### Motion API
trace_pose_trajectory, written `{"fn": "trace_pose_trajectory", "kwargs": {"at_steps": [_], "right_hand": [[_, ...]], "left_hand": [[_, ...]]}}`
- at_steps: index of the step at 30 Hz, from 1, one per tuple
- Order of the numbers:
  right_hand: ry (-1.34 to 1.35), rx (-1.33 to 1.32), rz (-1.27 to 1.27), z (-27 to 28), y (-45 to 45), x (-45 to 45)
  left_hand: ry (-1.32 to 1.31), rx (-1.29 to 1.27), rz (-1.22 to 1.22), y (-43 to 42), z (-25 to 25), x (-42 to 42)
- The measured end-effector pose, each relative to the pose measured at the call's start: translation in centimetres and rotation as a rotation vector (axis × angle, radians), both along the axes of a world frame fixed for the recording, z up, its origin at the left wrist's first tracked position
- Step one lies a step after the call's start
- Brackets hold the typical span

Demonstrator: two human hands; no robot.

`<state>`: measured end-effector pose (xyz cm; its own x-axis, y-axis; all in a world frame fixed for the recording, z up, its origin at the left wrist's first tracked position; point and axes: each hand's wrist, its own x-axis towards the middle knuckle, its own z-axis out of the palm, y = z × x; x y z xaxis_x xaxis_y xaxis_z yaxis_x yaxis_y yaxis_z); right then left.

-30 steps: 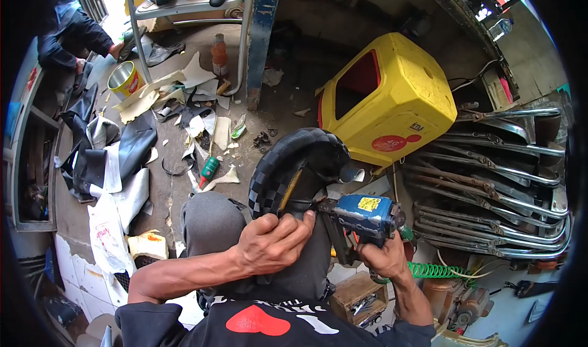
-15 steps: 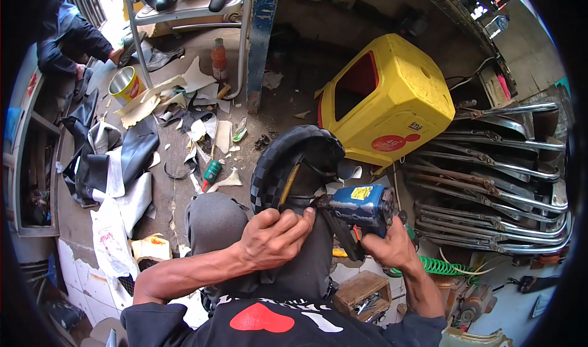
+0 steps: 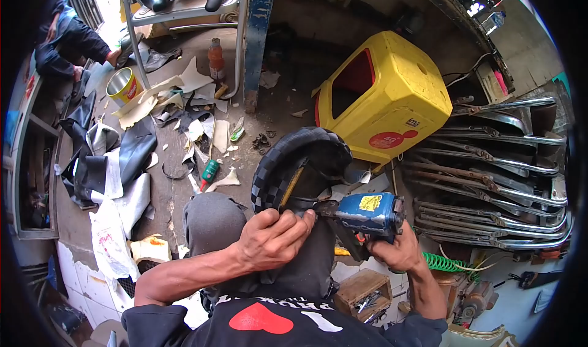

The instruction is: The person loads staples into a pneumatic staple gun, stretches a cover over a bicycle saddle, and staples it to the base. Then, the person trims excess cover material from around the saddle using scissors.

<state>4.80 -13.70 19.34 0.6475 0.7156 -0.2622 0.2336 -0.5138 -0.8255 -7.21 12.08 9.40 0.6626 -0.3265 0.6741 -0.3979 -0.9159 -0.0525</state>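
A seat (image 3: 270, 174) with a black-and-grey checkered cover rests on my lap, its hollow underside turned toward me. My left hand (image 3: 275, 237) is closed at the near edge of the seat, pinching the cover between thumb and fingers. In my right hand (image 3: 398, 249) is a blue staple gun (image 3: 366, 213) with a yellow label, gripped by its handle. The gun's nose points left, close to my left fingertips at the seat's edge. Whether the nose touches the cover I cannot tell.
A yellow plastic stool (image 3: 398, 96) lies tipped beyond the seat. Chrome chair frames (image 3: 496, 182) are stacked at right. Material scraps (image 3: 131, 145) and a green bottle (image 3: 210, 171) lie on the floor. A wooden box (image 3: 361, 291) holds tools. Another person (image 3: 76, 38) sits far left.
The staple gun has shifted slightly right and down and now lies more level, with my right hand moving along. The seat has tilted a little to the right. My left hand keeps its pinch.
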Motion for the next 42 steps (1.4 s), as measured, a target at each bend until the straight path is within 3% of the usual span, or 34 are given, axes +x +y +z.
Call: {"fn": "trace_pose_trajectory", "kwargs": {"at_steps": [1, 5, 8, 18, 20, 24, 34, 37, 42], "right_hand": [[0.119, -0.076, -0.062, 0.5, 0.2, 0.0], [0.099, -0.047, -0.069, 0.8, 0.8, 0.6], [0.136, -0.366, -0.106, 3.8, 2.7, 0.7], [0.096, -0.342, -0.107, 2.1, 2.0, 0.5], [0.098, -0.178, -0.111, 1.3, 0.9, 0.1], [0.081, -0.118, -0.076, 0.6, -0.5, -0.6], [-0.004, -0.112, -0.036, 2.6, 1.7, -0.2], [0.107, -0.425, -0.109, 5.0, 3.3, -0.2], [0.097, -0.466, -0.144, 5.4, 4.2, -0.7]], "left_hand": [[-0.002, -0.005, -0.001, -0.1, 0.0, -0.1], [-0.019, 0.012, -0.01, -0.1, 0.1, -0.2], [-0.048, 0.04, -0.013, -0.2, -0.3, -0.2], [0.002, 0.048, -0.016, 0.2, 0.0, -0.3], [-0.011, 0.023, -0.019, 0.1, 0.0, -0.3], [-0.002, 0.011, -0.02, -0.1, -0.2, -0.4], [-0.024, 0.017, -0.008, -0.3, -0.1, -0.6], [-0.043, 0.0, -0.001, -0.5, -0.5, -0.6], [-0.03, -0.027, 0.025, -0.4, -0.6, -1.1]]}}
